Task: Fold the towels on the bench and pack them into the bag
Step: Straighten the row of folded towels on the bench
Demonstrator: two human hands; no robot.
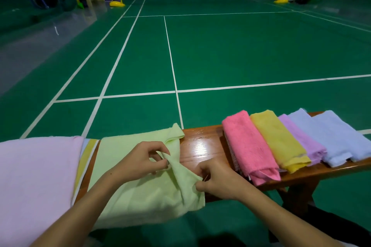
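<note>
Both hands have hold of the pale green terry towel [140, 182]. The left hand [140, 159] pinches a raised fold of it between thumb and curled fingers, and the right hand [215, 181] grips the towel's right edge with its fingers curled under. The cloth bunches into a ridge between the two hands. This towel lies spread over the glossy brown wooden bench [200, 146], its near edge hanging off toward six o'clock.

At nine o'clock from the hands a large pale pink towel [36, 176] lies flat, with a yellow-and-white striped cloth [85, 158] showing just beside it. At two o'clock, well apart from the hands, folded towels lie side by side on the bench: a bright pink folded towel [247, 146], a yellow folded towel [279, 140], a lilac folded towel [301, 138] and a light blue folded towel [337, 136], each overlapping the next.

Toward twelve o'clock lies the green sports court floor [241, 50] with white lines.
</note>
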